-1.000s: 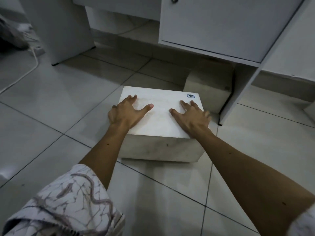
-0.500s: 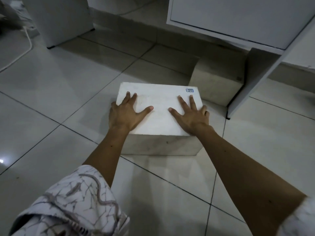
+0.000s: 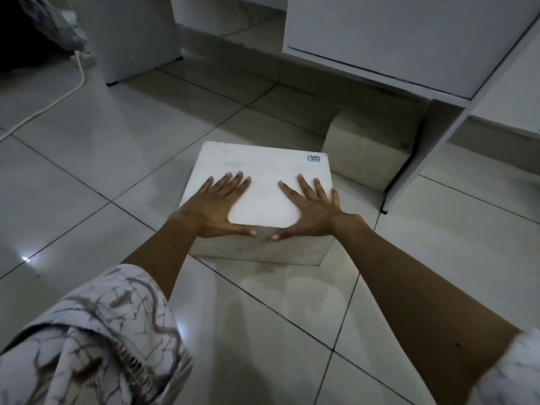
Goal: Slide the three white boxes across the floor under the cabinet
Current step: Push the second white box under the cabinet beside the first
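Note:
A white box (image 3: 263, 173) with a small blue label (image 3: 314, 158) on its far right corner sits on the tiled floor in front of the cabinet (image 3: 394, 39). My left hand (image 3: 216, 206) and my right hand (image 3: 309, 209) lie on its near half, fingers spread on the top and thumbs hooked over the near edge onto the front face. A second white box (image 3: 365, 150) rests farther right in the shadow under the cabinet, against its upright side panel (image 3: 420, 150). The two boxes are apart. No third box is in view.
A white upright panel (image 3: 131, 33) stands at the back left, with open tiled floor between it and the cabinet. A white cable (image 3: 58, 95) runs across the floor at far left. My patterned sleeves fill the lower corners.
Both hands have slid back toward the box's near edge, and the thumbs now wrap over onto its front face. The box has stayed about where it was.

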